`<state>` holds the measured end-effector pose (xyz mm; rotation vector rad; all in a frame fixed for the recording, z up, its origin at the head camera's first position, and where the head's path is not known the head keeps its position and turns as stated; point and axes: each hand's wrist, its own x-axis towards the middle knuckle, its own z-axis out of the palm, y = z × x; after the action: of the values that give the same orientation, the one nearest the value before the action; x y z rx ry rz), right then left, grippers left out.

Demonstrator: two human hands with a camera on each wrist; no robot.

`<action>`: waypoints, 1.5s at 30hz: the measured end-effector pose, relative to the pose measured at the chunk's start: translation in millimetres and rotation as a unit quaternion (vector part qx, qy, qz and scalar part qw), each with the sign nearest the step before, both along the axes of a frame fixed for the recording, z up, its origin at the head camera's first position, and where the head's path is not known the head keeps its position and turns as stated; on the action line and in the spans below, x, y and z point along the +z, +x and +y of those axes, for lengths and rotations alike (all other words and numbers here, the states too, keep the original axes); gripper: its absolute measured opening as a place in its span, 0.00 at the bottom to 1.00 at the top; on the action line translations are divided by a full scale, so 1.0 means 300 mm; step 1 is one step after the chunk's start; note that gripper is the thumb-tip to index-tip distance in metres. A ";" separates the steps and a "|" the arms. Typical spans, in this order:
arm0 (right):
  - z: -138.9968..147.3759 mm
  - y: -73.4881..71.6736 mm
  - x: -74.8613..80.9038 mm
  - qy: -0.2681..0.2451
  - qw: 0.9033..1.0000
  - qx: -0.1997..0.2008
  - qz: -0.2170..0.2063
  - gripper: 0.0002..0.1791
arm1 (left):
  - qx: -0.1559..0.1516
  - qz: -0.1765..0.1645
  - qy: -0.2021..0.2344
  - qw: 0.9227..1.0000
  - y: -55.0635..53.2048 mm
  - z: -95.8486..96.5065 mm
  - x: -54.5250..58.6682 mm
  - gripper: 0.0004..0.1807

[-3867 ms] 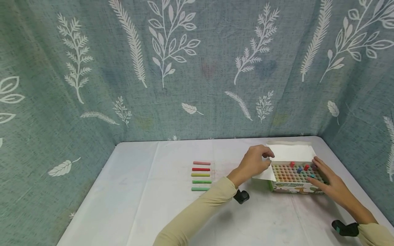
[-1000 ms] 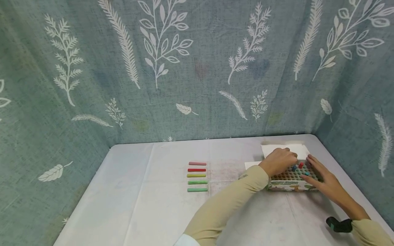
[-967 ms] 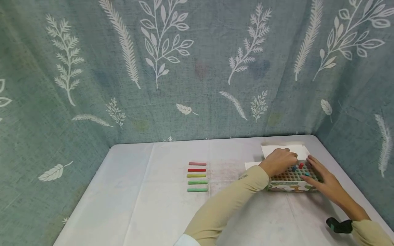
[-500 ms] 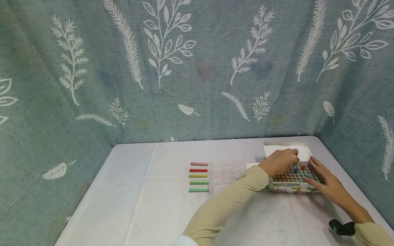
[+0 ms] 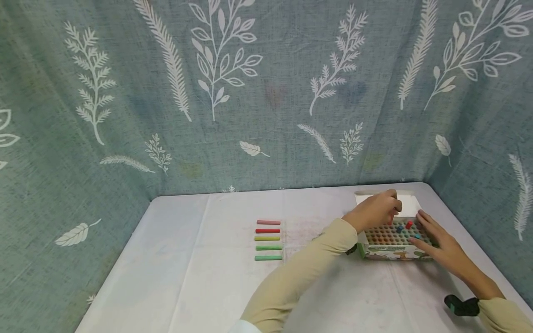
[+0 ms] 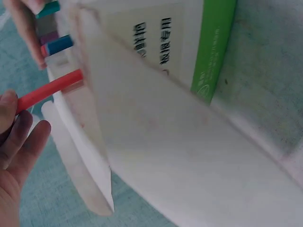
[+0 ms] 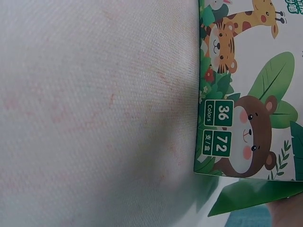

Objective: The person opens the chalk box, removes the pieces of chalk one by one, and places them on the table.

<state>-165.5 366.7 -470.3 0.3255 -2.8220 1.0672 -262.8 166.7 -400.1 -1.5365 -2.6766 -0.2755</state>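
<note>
My left hand (image 5: 376, 210) is over the back part of an open chalk box (image 5: 387, 253), pinching a red chalk stick (image 6: 52, 90) between thumb and fingers. In the left wrist view the stick slants, its far end right at the holes of the box. Another red chalk (image 5: 409, 225), a blue chalk (image 5: 399, 229) and a teal chalk (image 5: 417, 236) poke up from the holed tray (image 5: 381, 237) inside. My right hand (image 5: 445, 245) rests on the box's right end, fingers extended along the back and thumb over the front edge.
A row of several chalk sticks lies left of the box: pink (image 5: 268, 222), red (image 5: 268, 231), yellow (image 5: 267, 238) and two greens. The box lid (image 5: 408, 203) stands open behind. A side flap (image 6: 156, 137) sticks out on the left. Patterned curtains (image 5: 266, 115) enclose the white table (image 5: 225, 286).
My left hand has moved from the box's left flap to its back holes, then risen slightly, drawing up the red chalk. My right hand has stayed on the box.
</note>
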 end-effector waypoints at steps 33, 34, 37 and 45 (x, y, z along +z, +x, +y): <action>0.009 0.000 -0.011 0.024 1.000 0.008 0.017 0.43 | 0.129 -0.205 0.332 0.912 -0.051 -0.305 0.015 0.05; 0.010 0.000 -0.011 0.022 1.000 0.008 0.017 0.43 | 0.133 -0.210 0.336 0.909 -0.051 -0.314 0.014 0.05; 0.010 -0.001 -0.011 0.020 1.000 0.006 0.018 0.43 | 0.140 -0.217 0.344 0.903 -0.052 -0.342 0.013 0.05; 0.011 0.001 -0.014 0.014 1.000 0.006 0.020 0.43 | 0.167 -0.234 0.364 0.886 -0.049 -0.408 0.007 0.04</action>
<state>-165.2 369.9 -474.6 0.3625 -2.8049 1.0114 -277.4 44.4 -398.1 -0.8306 -2.5569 -1.5775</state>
